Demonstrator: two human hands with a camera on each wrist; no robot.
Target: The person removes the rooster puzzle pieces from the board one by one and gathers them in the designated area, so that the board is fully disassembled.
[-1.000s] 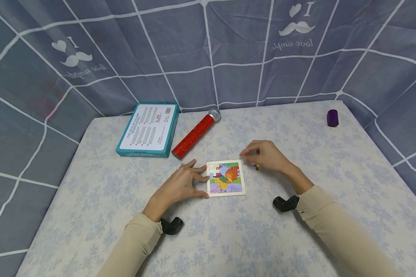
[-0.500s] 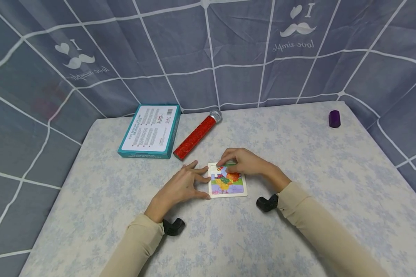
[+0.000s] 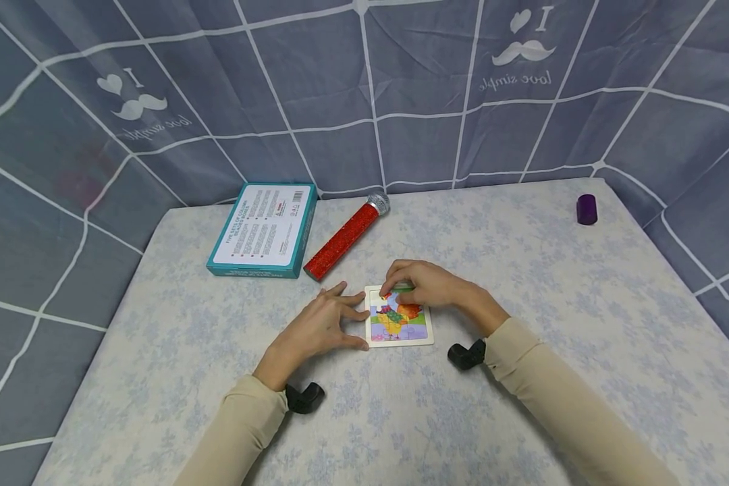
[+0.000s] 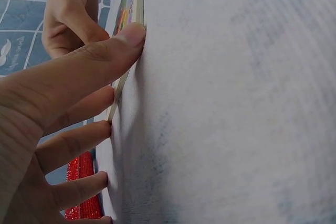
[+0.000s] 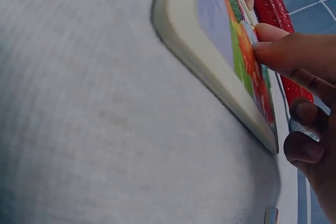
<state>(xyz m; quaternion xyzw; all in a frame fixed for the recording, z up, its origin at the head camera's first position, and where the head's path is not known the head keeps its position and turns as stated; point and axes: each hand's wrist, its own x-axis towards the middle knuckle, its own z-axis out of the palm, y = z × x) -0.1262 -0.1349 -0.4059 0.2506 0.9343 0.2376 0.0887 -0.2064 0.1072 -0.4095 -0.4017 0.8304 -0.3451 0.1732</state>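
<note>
A small square jigsaw puzzle (image 3: 397, 331) with a white frame and a rooster picture lies on the table. My left hand (image 3: 316, 324) spreads its fingers along the frame's left side, the thumb (image 4: 131, 34) against the near corner. Over the puzzle's upper part is my right hand (image 3: 434, 283). Its thumb and index finger (image 5: 270, 32) pinch at a puzzle piece (image 3: 385, 295) with the rooster's red head, largely hidden by the fingers. Beside this piece, the frame's upper left shows a white gap. A loose puzzle piece (image 5: 271, 216) lies on the table by the right hand.
A teal and white box (image 3: 261, 229) lies at the back left. Next to it, behind the puzzle, a red glittery microphone (image 3: 343, 239) lies slanted. A small purple cylinder (image 3: 586, 209) is at the far right corner. A grey-blue checked curtain (image 3: 425, 148) hangs behind the table.
My right hand has moved left from the table beside the puzzle to over its upper part, then stayed nearly still. The left hand keeps its place at the frame.
</note>
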